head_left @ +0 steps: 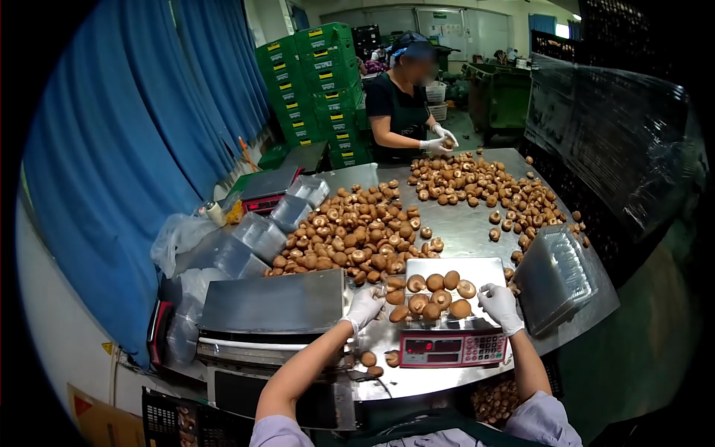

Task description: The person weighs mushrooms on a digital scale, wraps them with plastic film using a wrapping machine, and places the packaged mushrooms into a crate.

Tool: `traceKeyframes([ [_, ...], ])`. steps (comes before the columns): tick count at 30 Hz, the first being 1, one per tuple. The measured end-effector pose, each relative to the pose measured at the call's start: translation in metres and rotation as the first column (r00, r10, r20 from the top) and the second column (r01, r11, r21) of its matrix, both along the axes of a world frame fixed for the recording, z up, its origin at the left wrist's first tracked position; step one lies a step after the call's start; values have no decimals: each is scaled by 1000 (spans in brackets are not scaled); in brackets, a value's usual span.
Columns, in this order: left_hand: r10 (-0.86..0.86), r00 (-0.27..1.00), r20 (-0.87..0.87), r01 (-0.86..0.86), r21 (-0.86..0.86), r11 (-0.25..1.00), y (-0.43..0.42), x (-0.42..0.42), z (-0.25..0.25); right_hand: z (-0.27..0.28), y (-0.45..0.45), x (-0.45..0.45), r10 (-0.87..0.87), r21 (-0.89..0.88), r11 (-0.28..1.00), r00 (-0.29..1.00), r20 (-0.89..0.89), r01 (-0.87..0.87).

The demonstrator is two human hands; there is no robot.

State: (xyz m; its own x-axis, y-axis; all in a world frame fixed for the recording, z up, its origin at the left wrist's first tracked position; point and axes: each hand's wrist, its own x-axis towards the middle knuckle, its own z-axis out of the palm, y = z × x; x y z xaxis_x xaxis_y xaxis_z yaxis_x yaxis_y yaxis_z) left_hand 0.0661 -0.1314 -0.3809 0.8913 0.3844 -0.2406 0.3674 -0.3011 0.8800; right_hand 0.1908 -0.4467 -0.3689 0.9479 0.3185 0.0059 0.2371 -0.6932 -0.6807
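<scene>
Brown mushrooms (441, 299) lie in a loose group on the pale top of a scale (453, 349) with a red-framed display; a clear tray under them is hard to make out. At the group's left edge is my left hand (365, 307) in a white glove, fingers pinched beside the mushrooms; what they hold is too small to tell. My right hand (500, 307), also gloved, is at the right edge, fingers slightly bent and apart, holding no mushroom.
Mushroom heaps (357, 232) cover the metal table (448, 223). Clear trays (555, 279) are stacked right, with more containers (259, 237) left. A dark flat plate (272, 302) stands front left. Across the table, a gloved person (401, 112) handles a mushroom. Green crates (328, 82) rise behind.
</scene>
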Motion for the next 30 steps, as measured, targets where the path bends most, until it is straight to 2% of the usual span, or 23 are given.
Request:
traceKeyframes([
  [3,16,999,51,-26,199,980,35,-36,30,42,42,-38,29,32,999,999,-13,-28],
  [5,-29,998,48,14,284,959,81,-57,19,41,74,-54,77,21,997,996,36,-78],
  [7,38,999,19,-38,-14,999,119,-87,24,44,114,-73,151,-8,989,987,56,-151],
  [9,21,999,46,-28,140,990,183,-108,-8,31,157,-85,219,-40,976,957,192,-216],
  [11,137,990,-25,-139,-153,978,190,-149,47,46,202,-111,225,-1,974,969,98,-226],
  [12,152,988,-18,-153,-170,974,205,-162,53,43,222,-117,253,10,967,967,31,-253],
  [14,189,981,-46,-192,-107,975,242,-180,46,47,258,-134,290,48,957,952,-101,-287],
  [15,198,978,-60,-203,-100,974,260,-188,42,31,276,-133,339,-56,941,934,110,-335],
  [20,244,963,-112,-248,-29,968,314,-221,27,13,334,-161,390,-54,920,920,48,-387],
  [21,245,963,-115,-251,-32,968,320,-226,28,26,336,-171,381,-30,925,924,37,-380],
  [23,231,963,-136,-241,-63,969,329,-233,25,25,349,-168,434,-44,898,899,-66,-437],
  [25,188,971,-146,-207,-128,970,339,-237,23,27,356,-167,429,-55,901,902,-54,-431],
  [28,128,975,-180,-153,-136,979,345,-239,29,18,356,-161,484,-65,874,874,39,-481],
  [30,136,976,-170,-137,5,990,345,-243,36,26,345,-164,533,-56,846,845,47,-531],
])
